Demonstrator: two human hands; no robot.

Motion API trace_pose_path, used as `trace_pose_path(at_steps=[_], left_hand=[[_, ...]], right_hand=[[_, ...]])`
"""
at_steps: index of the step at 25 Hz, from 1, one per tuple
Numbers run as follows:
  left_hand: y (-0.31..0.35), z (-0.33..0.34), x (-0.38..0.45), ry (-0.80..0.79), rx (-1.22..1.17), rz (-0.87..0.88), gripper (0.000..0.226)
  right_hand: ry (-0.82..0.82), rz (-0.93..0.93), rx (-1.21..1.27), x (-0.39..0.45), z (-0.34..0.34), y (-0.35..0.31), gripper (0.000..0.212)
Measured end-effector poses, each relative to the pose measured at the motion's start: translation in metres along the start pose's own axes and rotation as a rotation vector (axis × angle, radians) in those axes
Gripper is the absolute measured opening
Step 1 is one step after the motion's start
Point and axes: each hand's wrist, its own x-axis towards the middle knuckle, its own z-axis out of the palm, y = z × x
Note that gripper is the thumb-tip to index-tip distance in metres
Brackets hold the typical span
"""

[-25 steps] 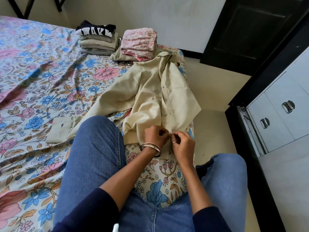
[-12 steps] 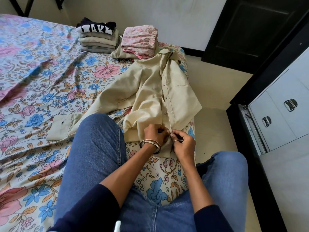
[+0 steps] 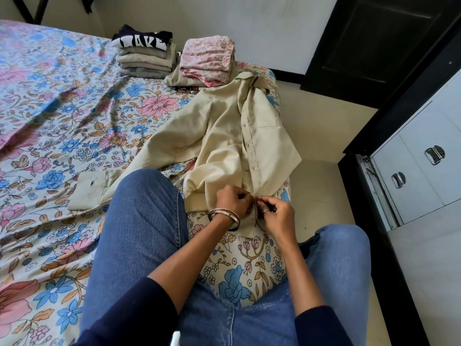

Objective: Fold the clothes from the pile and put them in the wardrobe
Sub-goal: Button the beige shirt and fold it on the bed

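A cream button-up shirt [image 3: 224, 143] lies spread on the floral bedsheet [image 3: 62, 116], collar away from me, one sleeve stretched out to the left with its cuff [image 3: 87, 191] by my knee. My left hand [image 3: 233, 199], with bangles on the wrist, pinches the shirt's front placket near the hem. My right hand [image 3: 274, 216], wearing a ring, pinches the same placket from the other side, fingertips almost meeting the left hand's. Two stacks of folded clothes sit at the far end: a grey pile topped by a black printed top [image 3: 144, 53] and a pink floral pile [image 3: 207, 61].
My jeans-clad knees [image 3: 142, 221] frame the shirt's hem on the bed. A white wardrobe with metal handles [image 3: 424, 166] stands to the right across a strip of tiled floor [image 3: 321, 186]. A dark door [image 3: 379, 41] is at the far right.
Both hands have stayed at the shirt's lower placket, fingers shifting slightly on it. The view has tipped down a little. The shirt and stacks have not moved.
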Motion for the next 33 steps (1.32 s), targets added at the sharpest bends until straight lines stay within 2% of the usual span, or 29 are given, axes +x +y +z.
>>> trace_pose_path(at_steps=[3,6,8,11,13,18,21,23,25,26,28,29,30,31,33], left_hand=[[0.004,-0.002,0.0,-0.013,0.155,0.066,0.016],[0.005,-0.004,0.0,0.037,0.172,0.078,0.02],[0.005,-0.004,0.0,0.057,0.164,0.093,0.021],[0.007,-0.004,0.0,0.027,0.134,0.127,0.027],[0.006,-0.003,0.0,-0.009,0.108,0.141,0.033],[0.004,0.001,0.002,0.03,0.083,0.111,0.034],[0.004,0.0,0.003,-0.001,0.072,0.096,0.033],[0.005,0.001,0.003,-0.02,0.061,0.097,0.031],[0.007,0.0,0.004,0.045,0.09,0.135,0.025],[0.007,-0.002,0.005,0.125,0.118,0.175,0.022],[0.006,-0.006,0.011,0.287,0.201,0.317,0.022],[0.005,-0.008,0.015,0.301,0.281,0.379,0.025],[0.002,-0.011,0.018,0.252,0.426,0.406,0.03],[-0.002,-0.012,0.021,0.173,0.625,0.389,0.034],[-0.007,-0.014,0.023,0.043,0.928,0.283,0.032]], right_hand=[[0.019,-0.057,-0.016,-0.002,0.002,-0.001,0.019],[0.051,-0.077,0.0,-0.003,0.006,0.0,0.015],[0.031,-0.013,0.077,-0.001,0.007,0.003,0.011],[-0.023,0.194,0.266,0.004,0.01,0.008,0.006],[-0.016,0.254,0.292,0.005,0.012,0.009,0.01],[-0.011,0.06,0.141,0.0,0.008,0.004,0.011],[-0.028,0.026,0.081,0.0,0.006,0.001,0.015],[-0.021,-0.008,0.048,-0.001,0.002,0.001,0.01],[-0.048,-0.056,0.082,-0.002,-0.006,0.0,0.001],[-0.099,-0.075,0.083,-0.001,-0.012,-0.001,0.002],[-0.311,-0.038,-0.053,0.004,-0.026,-0.008,0.006],[-0.402,0.004,-0.163,0.008,-0.032,-0.012,0.01],[-0.407,0.023,-0.245,0.011,-0.035,-0.015,0.017],[-0.303,-0.007,-0.28,0.016,-0.036,-0.017,0.023],[0.01,-0.139,-0.234,0.025,-0.026,-0.023,0.025]])
